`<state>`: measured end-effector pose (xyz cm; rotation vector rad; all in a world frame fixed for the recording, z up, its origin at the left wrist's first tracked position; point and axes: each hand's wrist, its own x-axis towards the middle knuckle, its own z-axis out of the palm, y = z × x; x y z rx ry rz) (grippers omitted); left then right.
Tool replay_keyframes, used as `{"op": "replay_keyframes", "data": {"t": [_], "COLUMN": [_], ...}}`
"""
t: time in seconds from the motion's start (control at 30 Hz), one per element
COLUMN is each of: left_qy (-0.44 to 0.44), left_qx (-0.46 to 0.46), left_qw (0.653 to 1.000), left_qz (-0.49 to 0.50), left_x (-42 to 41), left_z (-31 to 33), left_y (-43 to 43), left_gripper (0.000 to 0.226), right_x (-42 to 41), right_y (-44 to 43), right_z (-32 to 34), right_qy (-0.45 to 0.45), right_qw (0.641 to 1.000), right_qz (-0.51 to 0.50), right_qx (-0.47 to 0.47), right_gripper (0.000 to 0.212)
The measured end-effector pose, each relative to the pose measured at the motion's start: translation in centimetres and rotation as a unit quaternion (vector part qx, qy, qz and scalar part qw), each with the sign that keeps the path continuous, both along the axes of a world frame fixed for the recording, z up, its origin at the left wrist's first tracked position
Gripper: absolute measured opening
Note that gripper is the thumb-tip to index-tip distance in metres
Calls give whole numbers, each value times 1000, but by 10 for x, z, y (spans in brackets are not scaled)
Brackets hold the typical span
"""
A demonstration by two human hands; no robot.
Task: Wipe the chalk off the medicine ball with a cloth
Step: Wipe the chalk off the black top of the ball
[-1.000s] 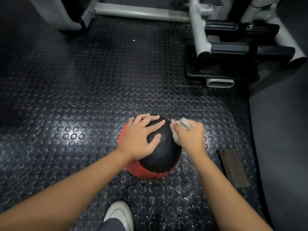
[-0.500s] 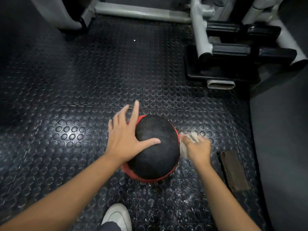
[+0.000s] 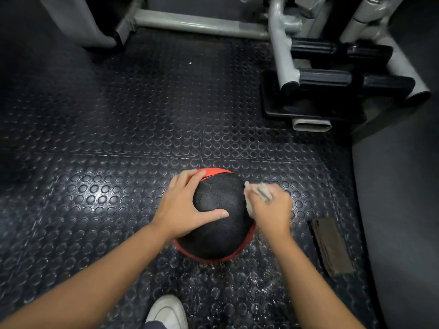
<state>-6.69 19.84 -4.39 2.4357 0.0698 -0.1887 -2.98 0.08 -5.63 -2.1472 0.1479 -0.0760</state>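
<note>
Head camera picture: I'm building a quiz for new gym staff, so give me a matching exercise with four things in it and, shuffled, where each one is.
Things
1. cloth
2. left hand
3. white shoe
4. brown pad

Places
A. flat on the floor, right of the medicine ball, not touching it
B. spread over the ball's left side
C. bunched in the right hand against the ball's right side
D. at the bottom edge, nearer the person than the ball

Pairs: 1-C, 2-B, 3-D, 4-A

I see a gym floor.
Studded rubber matting [image 3: 142, 119] beneath the right hand [image 3: 270, 210]; beyond it, a grey machine frame [image 3: 282, 55] with padded rollers [image 3: 325, 78].
</note>
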Motion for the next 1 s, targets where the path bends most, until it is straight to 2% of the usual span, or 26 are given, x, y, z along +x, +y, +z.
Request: {"op": "replay_keyframes", "data": {"t": [0.1, 0.17, 0.23, 0.33, 0.47, 0.53, 0.7, 0.77, 0.9, 1.0], "left_qy": [3, 0, 3, 14, 2, -7, -16, -16, -12, -18], "left_qx": [-4, 3, 8, 0, -2, -2, 0, 1, 9, 19], "left_qw": [1000, 1000, 1000, 1000, 1000, 1000, 1000, 1000, 1000, 1000], "left_qz": [4, 5, 7, 16, 16, 10, 11, 9, 10, 11], "left_x": [2, 2, 3, 5, 1, -4, -9, -9, -6, -4], "left_z": [0, 0, 1, -1, -1, -1, -2, -1, -2, -2], "left_y": [0, -1, -1, 4, 2, -2, -5, -7, -5, -5], "left_gripper": [112, 111, 110, 110, 111, 112, 112, 112, 111, 113], "right_x": [51, 69, 70, 30, -30, -15, 62, 71, 41, 9], "right_y": [2, 3, 1, 1, 6, 6, 6, 2, 6, 17], "right_z": [1, -4, -3, 15, 21, 13, 1, -4, 15, 27], "right_qy": [103, 171, 185, 121, -11, -11, 165, 193, 111, 16], "right_qw": [995, 985, 983, 992, 999, 999, 986, 981, 992, 989], "right_qz": [11, 13, 13, 21, 46, 39, -4, 14, 54, 142], "right_qx": [1, 17, 10, 31, -23, -30, 5, 1, 12, -35], "right_gripper": [45, 49, 48, 42, 31, 29, 24, 22, 47, 37]}}
